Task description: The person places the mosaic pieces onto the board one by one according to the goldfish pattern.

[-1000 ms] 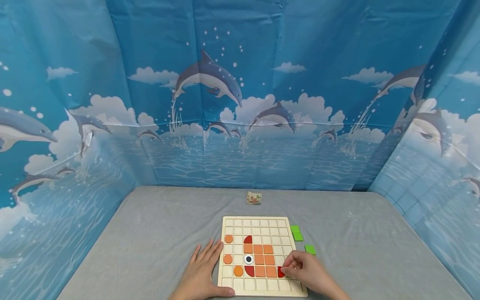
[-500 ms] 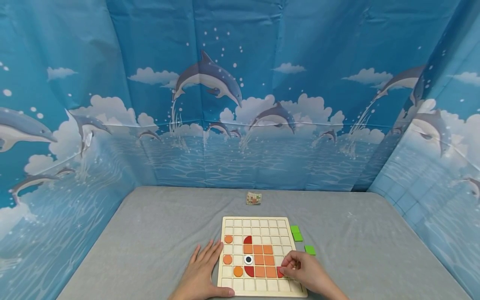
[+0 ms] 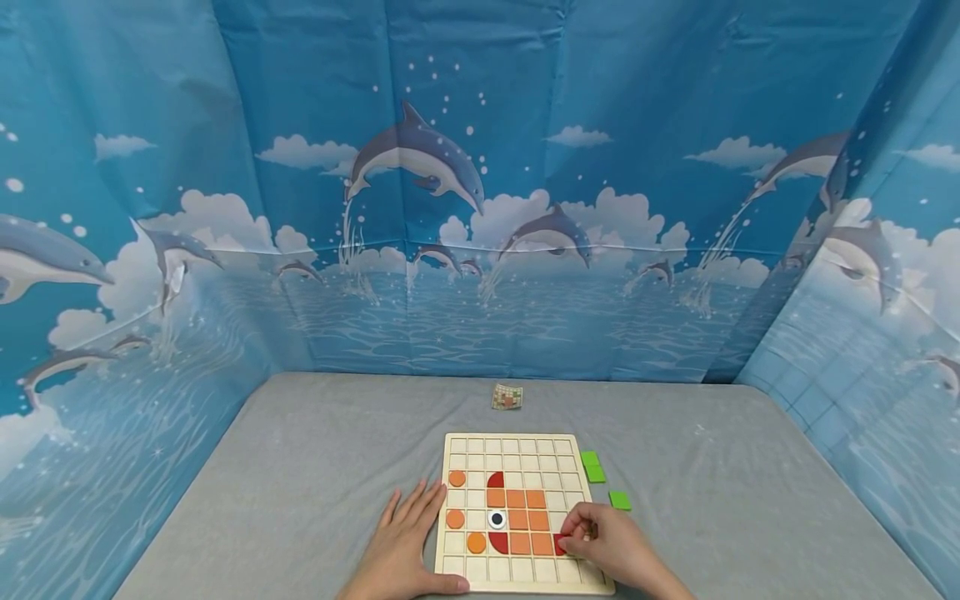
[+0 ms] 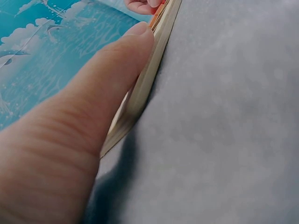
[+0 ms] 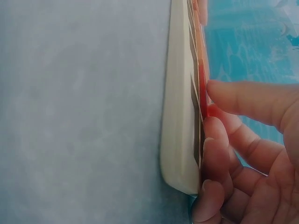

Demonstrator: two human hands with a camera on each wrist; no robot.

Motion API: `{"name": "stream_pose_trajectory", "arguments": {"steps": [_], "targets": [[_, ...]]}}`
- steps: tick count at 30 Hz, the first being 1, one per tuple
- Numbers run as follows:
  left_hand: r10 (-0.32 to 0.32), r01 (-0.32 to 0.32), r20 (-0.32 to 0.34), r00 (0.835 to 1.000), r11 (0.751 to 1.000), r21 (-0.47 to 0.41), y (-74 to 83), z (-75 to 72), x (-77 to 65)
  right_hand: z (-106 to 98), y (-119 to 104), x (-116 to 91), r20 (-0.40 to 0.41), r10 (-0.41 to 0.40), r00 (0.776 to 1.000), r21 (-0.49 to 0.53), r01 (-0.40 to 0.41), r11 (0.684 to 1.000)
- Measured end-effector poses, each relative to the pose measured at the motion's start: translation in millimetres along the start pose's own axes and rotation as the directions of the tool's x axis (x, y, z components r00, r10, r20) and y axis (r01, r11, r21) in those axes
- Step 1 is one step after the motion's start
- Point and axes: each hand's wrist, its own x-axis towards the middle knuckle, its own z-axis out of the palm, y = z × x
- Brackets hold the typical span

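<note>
A pale wooden grid board lies on the grey cloth. My left hand is spread at its left side, fingertips at the edge and thumb at the front left corner. With thumb and fingertips, my right hand pinches a red tile at the right end of a row of orange square tiles; part of it is hidden by the fingers. In the right wrist view the red tile sits low in the board. A white disc with a black centre and red quarter-round tiles fill nearby cells.
Three orange discs, one an orange disc near the front, sit in the board's left columns. Green square tiles lie right of the board. A small patterned card lies behind it. A blue dolphin curtain surrounds the table.
The right hand's fingertips have shifted very slightly left with the red tile, bringing it up against the orange tile. The left hand stays in place.
</note>
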Motion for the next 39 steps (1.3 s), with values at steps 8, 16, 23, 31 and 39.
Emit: {"name": "stream_pose_trajectory", "arguments": {"steps": [8,16,23,31,39], "targets": [[-0.001,0.001,0.000,1.000,1.000,0.002,-0.5,0.2,0.0,0,-2,0,0.008,-0.010,1.000,-0.018,0.011,1.000],[-0.002,0.002,0.005,1.000,1.000,0.005,-1.1,-0.6,0.0,1,-6,0,0.005,0.010,1.000,-0.027,-0.010,1.000],[0.008,-0.009,0.001,1.000,1.000,0.005,-1.5,-0.3,0.5,-7,0,-1,-0.017,-0.041,0.999,-0.061,0.039,0.997],[0.007,-0.007,-0.006,1.000,1.000,0.003,0.3,-1.1,-0.1,-20,7,2,-0.154,0.002,0.988,-0.147,-0.025,0.989],[-0.001,0.001,-0.001,1.000,1.000,-0.002,1.2,-1.4,-0.2,-34,16,4,-0.243,0.107,0.964,-0.199,-0.157,0.967]]}}
